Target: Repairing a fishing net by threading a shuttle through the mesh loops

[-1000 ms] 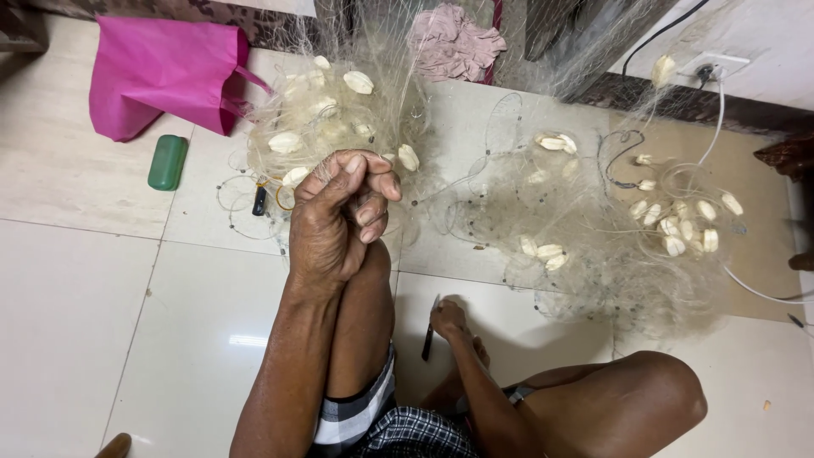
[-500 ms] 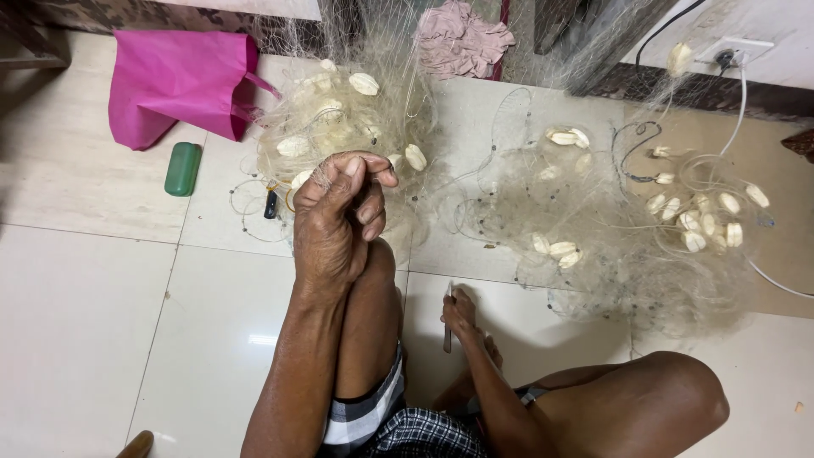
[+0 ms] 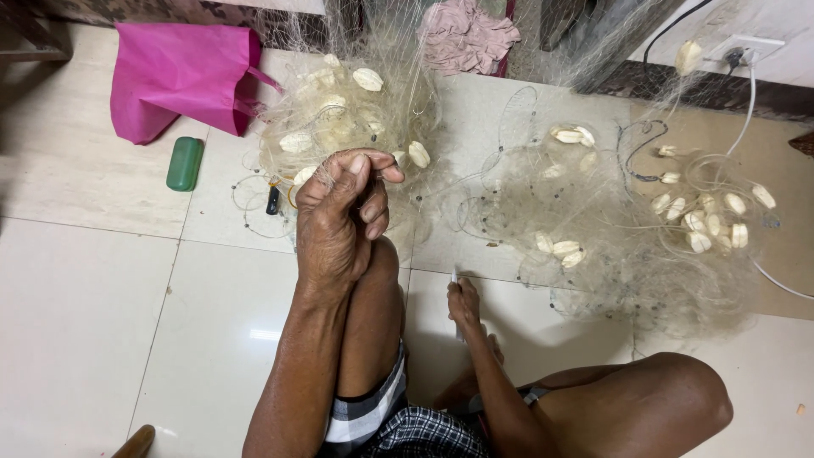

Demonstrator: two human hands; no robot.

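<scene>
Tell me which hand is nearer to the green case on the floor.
Left. The left hand is raised over the knee, pinching fishing net, just right of the green case. The right hand is low on the floor, farther right, holding a small tool.

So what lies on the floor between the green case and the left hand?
In the head view, a small dark object and thin loops of line lie between the flat green plastic case and the left hand.
</scene>
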